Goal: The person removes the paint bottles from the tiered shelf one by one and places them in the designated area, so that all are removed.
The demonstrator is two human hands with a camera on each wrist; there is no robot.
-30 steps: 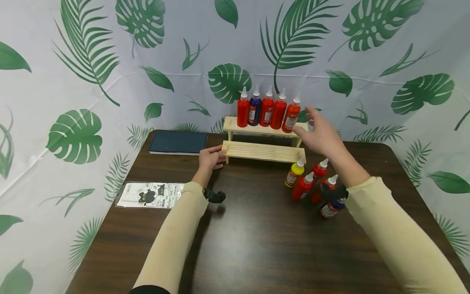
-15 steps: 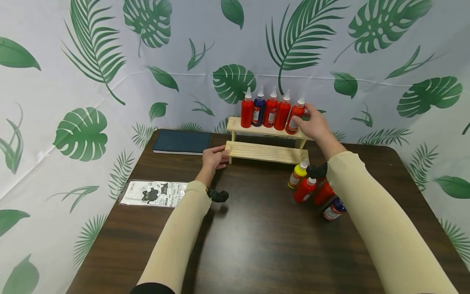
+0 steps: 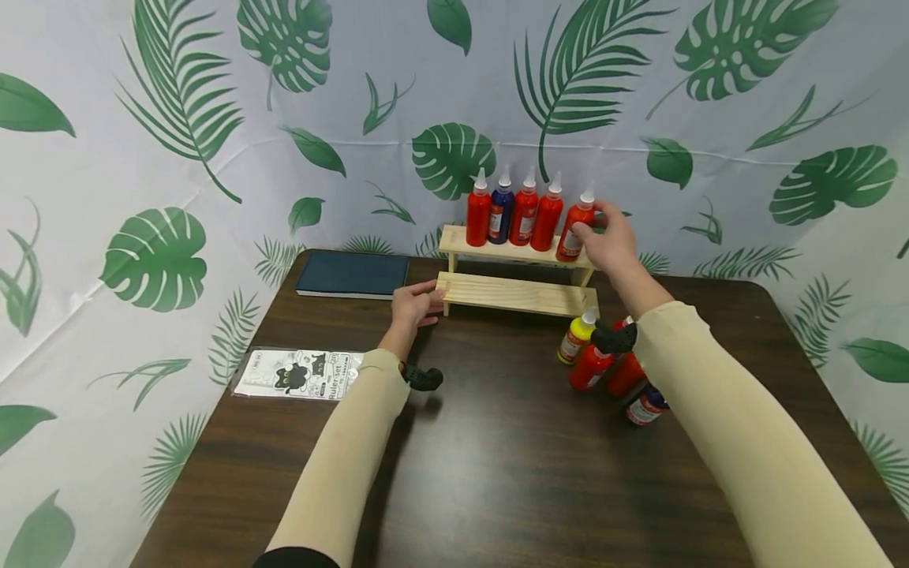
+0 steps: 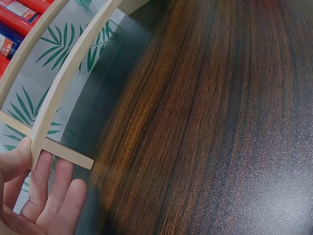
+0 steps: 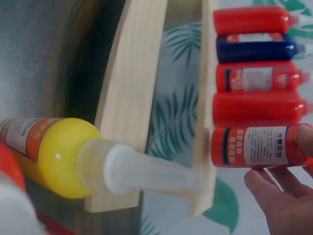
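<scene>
On the upper step of a two-tier wooden rack (image 3: 514, 293) stand red and blue squeeze bottles with white nozzle caps. My right hand (image 3: 612, 241) grips the red squeeze bottle (image 3: 575, 230) at the right end between thumb and fingers. In the right wrist view its base is right at the step's surface, and a small gap parts it from the neighbouring red bottle (image 5: 259, 108). My left hand (image 3: 415, 306) pinches the left end of the lower step, thumb on the board (image 4: 73, 63) and fingers beneath, beside the short leg (image 4: 68, 152).
In front of the rack's right end stand a yellow bottle (image 3: 574, 339), a red bottle (image 3: 590, 367) and a blue bottle (image 3: 646, 405), partly behind my right forearm. A dark blue book (image 3: 351, 274) and a packaged ruler set (image 3: 298, 374) lie left. A leaf-print cloth (image 3: 369, 95) hangs behind.
My right hand has reached in and taken hold of the rightmost red squeeze bottle, which has shifted slightly right, away from its neighbour. The left hand stays on the rack.
</scene>
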